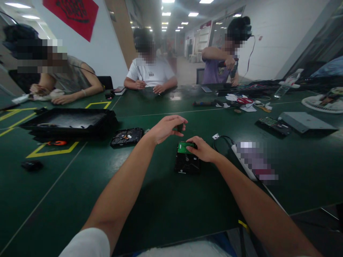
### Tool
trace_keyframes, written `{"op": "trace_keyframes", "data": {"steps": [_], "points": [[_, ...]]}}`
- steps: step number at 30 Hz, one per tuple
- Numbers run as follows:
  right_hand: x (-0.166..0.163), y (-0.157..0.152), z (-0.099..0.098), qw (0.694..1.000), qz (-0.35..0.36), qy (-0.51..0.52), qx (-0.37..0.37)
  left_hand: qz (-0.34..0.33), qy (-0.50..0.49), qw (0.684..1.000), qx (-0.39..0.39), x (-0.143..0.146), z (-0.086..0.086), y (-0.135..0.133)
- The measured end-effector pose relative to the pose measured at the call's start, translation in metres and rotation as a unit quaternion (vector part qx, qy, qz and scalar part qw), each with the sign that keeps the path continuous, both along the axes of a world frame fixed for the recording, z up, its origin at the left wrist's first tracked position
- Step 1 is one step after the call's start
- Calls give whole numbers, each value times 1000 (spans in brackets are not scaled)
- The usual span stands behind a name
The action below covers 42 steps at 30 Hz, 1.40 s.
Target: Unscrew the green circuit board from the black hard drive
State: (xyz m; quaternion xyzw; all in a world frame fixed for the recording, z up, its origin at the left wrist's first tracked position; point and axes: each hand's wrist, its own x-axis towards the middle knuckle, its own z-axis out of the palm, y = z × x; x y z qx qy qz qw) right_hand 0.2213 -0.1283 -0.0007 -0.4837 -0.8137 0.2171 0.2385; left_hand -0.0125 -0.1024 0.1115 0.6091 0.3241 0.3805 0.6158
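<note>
In front of me on the green table lies a hard drive (187, 163), flat, its black underside up. A green circuit board (182, 147) covers its far end. My right hand (201, 149) is closed at that end, thumb on the board and fingers curled over the far edge. Just above and beyond the drive, my left hand (168, 128) is raised with its fingers curled in. A small dark thing shows between those fingertips, too unclear to name. Left of my left forearm sits a black, open drive-like casing (127, 137).
Black trays (72, 119) stand at left, near a computer mouse (32, 165). To the right are a white power strip (243, 162), a cable, a circuit board unit (273, 126) and a grey metal box (305, 122). A water bottle (288, 85) stands farther back. Several people work across the table.
</note>
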Motion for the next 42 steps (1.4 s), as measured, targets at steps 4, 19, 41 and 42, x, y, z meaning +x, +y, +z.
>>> {"op": "trace_keyframes", "data": {"steps": [4, 19, 41, 42], "points": [[0, 0, 1, 1000, 3, -3, -4, 13, -21, 999, -21, 1, 0, 0], [1, -1, 1, 1000, 2, 3, -6, 15, -8, 1000, 2, 1, 1, 0], [-1, -3, 3, 1000, 1, 2, 3, -9, 14, 999, 49, -2, -5, 4], [-1, -3, 4, 1000, 0, 3, 2, -15, 14, 999, 46, -2, -4, 3]]}}
